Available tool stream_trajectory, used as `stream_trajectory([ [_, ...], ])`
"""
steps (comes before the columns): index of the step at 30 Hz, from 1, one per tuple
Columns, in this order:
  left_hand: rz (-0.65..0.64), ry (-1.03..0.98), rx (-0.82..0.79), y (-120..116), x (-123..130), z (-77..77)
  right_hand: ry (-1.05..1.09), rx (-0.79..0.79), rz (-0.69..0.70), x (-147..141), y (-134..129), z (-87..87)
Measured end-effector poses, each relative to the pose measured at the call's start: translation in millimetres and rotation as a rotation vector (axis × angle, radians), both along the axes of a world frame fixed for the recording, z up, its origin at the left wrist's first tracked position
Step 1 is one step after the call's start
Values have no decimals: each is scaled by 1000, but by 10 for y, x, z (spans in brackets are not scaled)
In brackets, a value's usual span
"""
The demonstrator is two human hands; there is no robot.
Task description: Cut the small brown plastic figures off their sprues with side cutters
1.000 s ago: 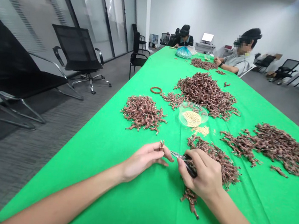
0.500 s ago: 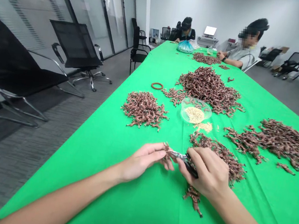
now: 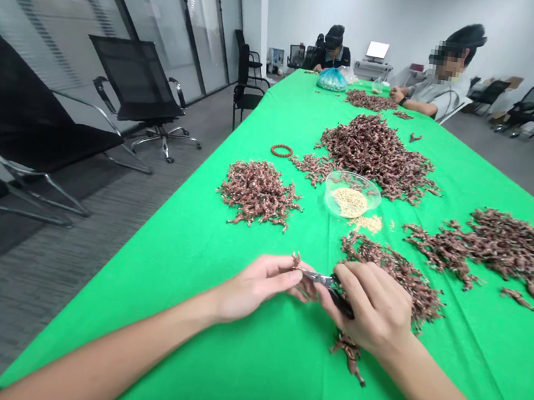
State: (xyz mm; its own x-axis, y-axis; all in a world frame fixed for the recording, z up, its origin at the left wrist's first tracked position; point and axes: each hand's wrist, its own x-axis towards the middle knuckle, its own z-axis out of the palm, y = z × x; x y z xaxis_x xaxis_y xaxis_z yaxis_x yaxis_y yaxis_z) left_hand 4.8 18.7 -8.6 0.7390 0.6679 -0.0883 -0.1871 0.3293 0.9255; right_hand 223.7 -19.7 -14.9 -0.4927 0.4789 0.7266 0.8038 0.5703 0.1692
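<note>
Over the green cloth, my left hand (image 3: 255,290) pinches a small brown figurine (image 3: 296,260) between thumb and fingers. My right hand (image 3: 373,309) is wrapped round black-handled pliers (image 3: 342,303), whose metal jaws point left and meet the figurine at my left fingertips. The exact contact is too small to make out. A pile of brown figurines (image 3: 399,276) lies just beyond my right hand, partly hidden by it. Some loose figurines (image 3: 352,359) lie below that hand. Beyond my hands stands a clear bowl (image 3: 352,198) holding pale bits, with more bits spilled beside it.
The green table (image 3: 206,362) also bears a left pile (image 3: 259,192), a large middle pile (image 3: 378,155) and a right pile (image 3: 520,253) of figurines. A brown ring (image 3: 281,151) lies near the left edge. Two people sit at the far end, by a blue bag (image 3: 332,79).
The view has shifted slightly. My hands stay together, with the pliers still at the figurine, which shows a little less above my left fingertips.
</note>
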Motion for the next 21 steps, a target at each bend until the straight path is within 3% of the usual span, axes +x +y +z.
stream_trajectory([
  [21,-120,-46,-32,14,-51,65,-32,115,60,10,-51,66],
])
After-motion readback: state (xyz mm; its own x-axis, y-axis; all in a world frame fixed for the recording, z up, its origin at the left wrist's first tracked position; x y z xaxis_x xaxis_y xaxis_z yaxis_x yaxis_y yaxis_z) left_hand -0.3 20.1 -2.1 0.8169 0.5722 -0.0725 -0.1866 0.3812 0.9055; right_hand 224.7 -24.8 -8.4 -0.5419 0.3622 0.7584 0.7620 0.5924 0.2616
